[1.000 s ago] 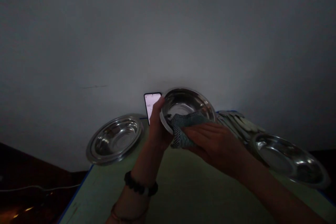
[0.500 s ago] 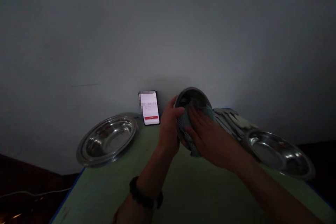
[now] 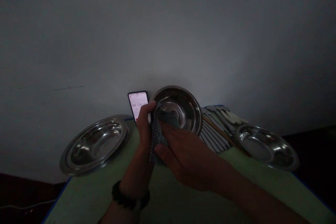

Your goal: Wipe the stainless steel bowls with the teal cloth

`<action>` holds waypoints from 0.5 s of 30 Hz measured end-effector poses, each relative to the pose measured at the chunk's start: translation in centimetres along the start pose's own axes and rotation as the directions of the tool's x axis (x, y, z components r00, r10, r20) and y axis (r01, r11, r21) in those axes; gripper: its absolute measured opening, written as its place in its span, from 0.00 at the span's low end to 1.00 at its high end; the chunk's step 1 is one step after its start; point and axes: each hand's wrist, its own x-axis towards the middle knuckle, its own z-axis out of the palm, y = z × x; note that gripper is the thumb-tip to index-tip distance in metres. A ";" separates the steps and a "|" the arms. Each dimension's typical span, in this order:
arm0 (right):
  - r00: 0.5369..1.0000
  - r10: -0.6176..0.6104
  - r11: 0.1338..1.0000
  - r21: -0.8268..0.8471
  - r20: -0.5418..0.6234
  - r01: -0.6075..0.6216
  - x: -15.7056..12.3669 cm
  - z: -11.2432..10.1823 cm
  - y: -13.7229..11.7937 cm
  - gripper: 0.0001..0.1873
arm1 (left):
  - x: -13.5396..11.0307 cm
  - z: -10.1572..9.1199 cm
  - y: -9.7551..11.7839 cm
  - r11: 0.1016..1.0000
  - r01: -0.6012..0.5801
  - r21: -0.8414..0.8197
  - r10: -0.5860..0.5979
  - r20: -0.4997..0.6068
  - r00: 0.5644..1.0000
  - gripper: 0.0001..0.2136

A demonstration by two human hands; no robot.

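My left hand [image 3: 145,126] grips the left rim of a shiny metal bowl [image 3: 190,112], its thumb over the edge. The bowl is raised above the table and tilted so its inside faces me. My right hand [image 3: 183,154] presses a grey-green checked cloth [image 3: 156,136] against the bowl's inner left side. Part of the cloth hangs below the rim. Some of my right fingers are hidden inside the bowl and by the cloth.
Metal dishes [image 3: 96,143] lie stacked at the left, another metal bowl [image 3: 265,147] at the right. Several pieces of cutlery [image 3: 215,136] and white gloves [image 3: 235,117] lie behind my hands. A phone [image 3: 138,103] showing a timer leans on the wall [image 3: 168,35]. The table [image 3: 86,196] is green.
The bowl has turned to show more of its inside. My right hand and the cloth have shifted to the bowl's left edge. The view has moved slightly, and more cutlery shows.
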 end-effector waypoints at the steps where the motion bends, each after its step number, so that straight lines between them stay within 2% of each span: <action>1: 1.000 0.020 0.998 -0.058 0.010 -0.019 -0.2 0.2 0.1 0.30 | -0.1 0.0 0.5 1.000 0.005 0.002 -0.005 -0.024 1.000 0.10; 3: 0.997 0.074 0.982 -0.173 0.010 -0.072 -0.4 0.6 0.5 0.32 | -0.1 0.0 1.2 1.000 -0.010 -0.021 0.009 -0.017 1.000 0.09; 6: 0.986 0.162 0.939 -0.303 -0.036 -0.165 -0.6 1.1 1.5 0.35 | 0.1 -0.4 1.0 0.999 -0.018 -0.037 0.020 0.060 0.998 0.06; 9: 0.978 0.188 0.893 -0.400 -0.087 -0.207 -0.5 1.0 3.0 0.34 | 0.5 -0.8 0.4 0.995 0.089 -0.041 -0.083 0.114 0.990 0.08; 12: 0.979 0.172 0.856 -0.475 -0.114 -0.205 -0.5 0.5 4.7 0.31 | 0.6 -0.9 0.1 0.975 0.220 -0.026 -0.213 0.163 0.963 0.08; 15: 0.985 0.145 0.843 -0.510 -0.092 -0.172 -0.5 0.0 5.6 0.31 | 0.5 -0.7 0.1 0.962 0.274 -0.012 -0.267 0.187 0.945 0.07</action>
